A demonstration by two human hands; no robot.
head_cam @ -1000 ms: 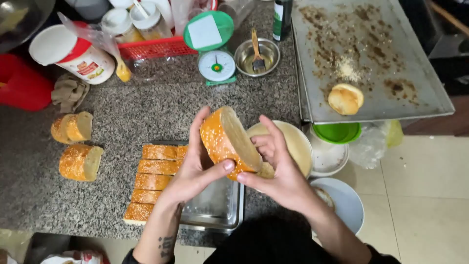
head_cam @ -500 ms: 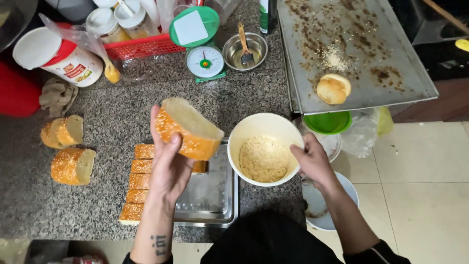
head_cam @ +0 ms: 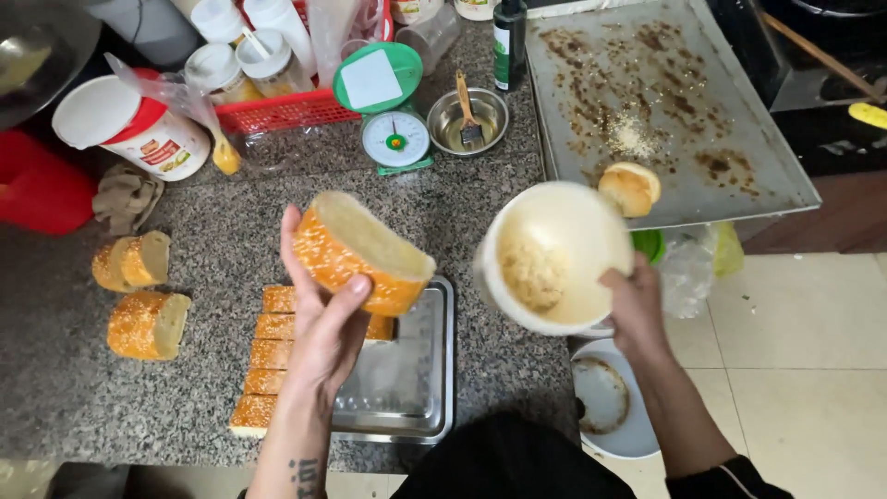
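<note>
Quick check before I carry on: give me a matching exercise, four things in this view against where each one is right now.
1. cut bread piece
2. cream bowl
3. small bun
4. brush

a. on the metal griddle
b. held in the left hand
c. in the small steel bowl
d. tilted in the right hand

Pairs: 1-b, 2-d, 3-a, 4-c

The bread loaf [head_cam: 365,249] hides the left hand's [head_cam: 323,323] palm and part of the steel tray [head_cam: 407,388]. The tilted bowl [head_cam: 554,259] covers the right hand's [head_cam: 637,310] fingertips. The red container [head_cam: 32,185] is cut off at the left edge.
</note>
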